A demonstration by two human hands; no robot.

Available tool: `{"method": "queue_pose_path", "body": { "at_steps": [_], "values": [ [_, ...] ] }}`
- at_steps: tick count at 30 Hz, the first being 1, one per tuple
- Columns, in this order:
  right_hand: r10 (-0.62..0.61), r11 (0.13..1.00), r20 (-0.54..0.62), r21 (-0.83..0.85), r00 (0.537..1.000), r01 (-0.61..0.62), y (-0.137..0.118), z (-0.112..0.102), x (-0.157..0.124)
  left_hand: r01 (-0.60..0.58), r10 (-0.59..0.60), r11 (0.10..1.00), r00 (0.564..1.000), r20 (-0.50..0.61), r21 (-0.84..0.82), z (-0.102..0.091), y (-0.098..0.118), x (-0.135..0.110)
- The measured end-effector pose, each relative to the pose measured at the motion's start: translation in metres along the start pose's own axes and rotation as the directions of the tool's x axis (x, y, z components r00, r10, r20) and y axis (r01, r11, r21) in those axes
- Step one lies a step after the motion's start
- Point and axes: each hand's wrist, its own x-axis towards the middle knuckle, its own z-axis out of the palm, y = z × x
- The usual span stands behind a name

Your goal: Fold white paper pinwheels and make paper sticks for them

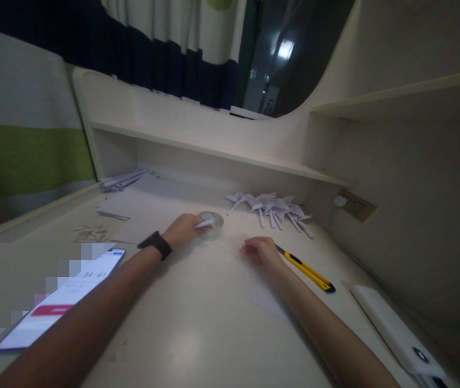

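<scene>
My left hand (185, 230), a dark band on its wrist, has its fingers closed on a small pointed piece of folded white paper (204, 223). A roll of clear tape (215, 231) lies right at those fingertips, partly behind the paper; whether the hand also touches the roll I cannot tell. To the right, my right hand (263, 250) is pinched and slightly blurred. Something small and pale shows at its fingertips, too unclear to name. A yellow utility knife (308, 270) lies just right of that hand. Under the right forearm is a white paper sheet (265, 302).
Several folded paper shapes on rolled sticks (270, 207) lie at the back right. White sheets (149, 202) and paper strips (123, 180) occupy the back left, near a small pile of thin pieces (91, 233). A phone (62, 302) is left; a white device (395, 328) right.
</scene>
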Motion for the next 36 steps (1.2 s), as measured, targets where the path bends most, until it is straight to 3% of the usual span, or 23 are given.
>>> {"method": "queue_pose_path", "body": {
  "at_steps": [6, 14, 16, 18, 21, 23, 29, 36],
  "values": [
    [0.068, 0.994, -0.134, 0.098, 0.989, -0.055, -0.006, 0.014, -0.011, -0.006, 0.006, 1.0, 1.0, -0.009, -0.018, 0.002, 0.002, 0.0],
    [-0.086, 0.973, -0.185, 0.197, 0.979, 0.122, -0.007, 0.013, -0.014, -0.008, 0.008, 1.0, 1.0, -0.01, 0.012, -0.001, 0.008, -0.001],
    [-0.131, 0.969, -0.126, 0.193, 0.983, 0.154, -0.003, 0.008, -0.011, 0.002, -0.002, 1.0, 1.0, -0.009, 0.013, -0.001, 0.008, 0.0],
    [-0.243, 0.968, -0.058, 0.052, 0.968, 0.246, 0.002, 0.004, -0.006, 0.015, -0.015, 1.0, 1.0, -0.002, 0.003, 0.0, 0.007, 0.0],
    [-0.429, 0.873, 0.035, -0.241, 0.903, 0.424, 0.008, 0.0, 0.005, 0.019, -0.018, 1.0, 1.0, 0.005, -0.021, 0.0, 0.007, 0.0],
    [-0.479, 0.816, 0.102, -0.314, 0.872, 0.485, 0.008, 0.0, 0.014, 0.005, -0.005, 1.0, 1.0, 0.005, -0.026, 0.0, 0.008, -0.001],
    [-0.421, 0.725, 0.386, -0.4, 0.821, 0.561, 0.003, 0.001, 0.036, 0.008, -0.008, 0.999, 1.0, 0.006, -0.039, 0.0, 0.009, -0.002],
    [-0.338, 0.719, 0.467, -0.432, 0.817, 0.544, 0.006, 0.001, 0.038, 0.0, 0.0, 0.999, 1.0, -0.007, -0.034, 0.0, 0.009, -0.001]
  ]
}}
